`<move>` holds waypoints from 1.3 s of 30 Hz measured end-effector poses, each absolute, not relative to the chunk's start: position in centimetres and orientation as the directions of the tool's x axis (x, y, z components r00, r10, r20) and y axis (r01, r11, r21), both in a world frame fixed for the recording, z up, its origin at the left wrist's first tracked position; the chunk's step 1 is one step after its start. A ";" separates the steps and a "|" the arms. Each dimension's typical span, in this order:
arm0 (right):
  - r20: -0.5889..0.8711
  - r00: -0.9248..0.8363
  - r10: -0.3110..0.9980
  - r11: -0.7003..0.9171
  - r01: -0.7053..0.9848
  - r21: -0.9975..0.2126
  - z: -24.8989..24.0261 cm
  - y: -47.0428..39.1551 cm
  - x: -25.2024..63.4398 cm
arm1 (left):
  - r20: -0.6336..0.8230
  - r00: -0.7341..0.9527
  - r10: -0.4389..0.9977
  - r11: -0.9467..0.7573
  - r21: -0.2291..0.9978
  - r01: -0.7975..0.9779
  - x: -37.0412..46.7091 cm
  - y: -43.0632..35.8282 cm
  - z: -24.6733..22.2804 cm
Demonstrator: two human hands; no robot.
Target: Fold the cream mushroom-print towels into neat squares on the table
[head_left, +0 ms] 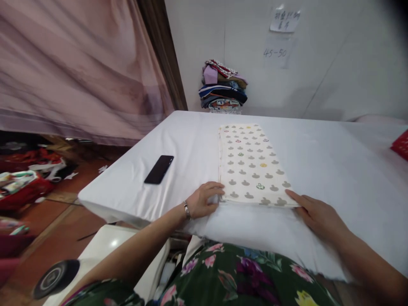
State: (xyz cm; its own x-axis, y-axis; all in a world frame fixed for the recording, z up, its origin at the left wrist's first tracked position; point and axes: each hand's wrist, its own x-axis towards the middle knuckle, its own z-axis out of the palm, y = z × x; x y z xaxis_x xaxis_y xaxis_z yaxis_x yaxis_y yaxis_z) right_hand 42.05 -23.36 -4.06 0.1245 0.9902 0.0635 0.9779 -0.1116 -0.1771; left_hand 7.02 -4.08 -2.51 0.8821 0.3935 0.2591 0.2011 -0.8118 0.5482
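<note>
A folded white cloth [251, 165] printed with grey duck-like shapes, a few in colour, lies flat on the white-covered table [191, 140]. My left hand [204, 199], with a silver bracelet at the wrist, is at its near left corner, fingers curled against the edge. At the near right corner, my right hand [318, 214] grips the cloth with the thumb on top; its other fingers are partly hidden.
Left of the cloth lies a black phone [159, 169]. A stack of folded fabrics [223, 87] stands against the wall beyond the table. A pink curtain [83, 68] hangs at the left, and something red [400, 145] sits at the right edge. Below left is a white stool-like surface [108, 242].
</note>
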 end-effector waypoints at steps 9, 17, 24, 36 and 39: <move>0.001 0.136 0.991 -0.135 0.986 -0.096 -3.4 -23.5 42.0 | 0.390 0.821 0.416 -0.838 0.516 0.179 7.2 -5.0 -2.9; 0.025 0.133 0.991 -0.131 0.990 -0.056 -4.4 -23.6 42.3 | 0.336 0.874 0.350 -0.893 0.402 0.203 8.5 -4.4 -2.7; 0.024 0.108 0.994 -0.106 0.993 -0.052 -4.8 -23.7 42.4 | 0.307 0.891 0.336 -0.916 0.326 0.233 7.4 -4.0 -2.7; 0.059 0.098 0.993 -0.096 0.995 -0.039 -4.7 -23.6 42.4 | 0.293 0.901 0.319 -0.947 0.145 0.288 7.1 -4.6 -2.8; 0.072 0.097 0.993 -0.094 0.995 -0.038 -4.9 -23.8 42.6 | 0.258 0.917 0.303 -0.953 0.100 0.287 7.3 -4.8 -2.6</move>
State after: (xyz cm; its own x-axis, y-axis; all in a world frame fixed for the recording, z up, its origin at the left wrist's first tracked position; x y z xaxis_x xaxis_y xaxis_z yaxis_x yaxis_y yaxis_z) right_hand 42.59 -23.82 -4.90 0.0966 0.9927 0.0724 0.9948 -0.0940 -0.0385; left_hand 7.28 -4.77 -2.62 0.9173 0.3032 0.2582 0.2867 -0.9528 0.1001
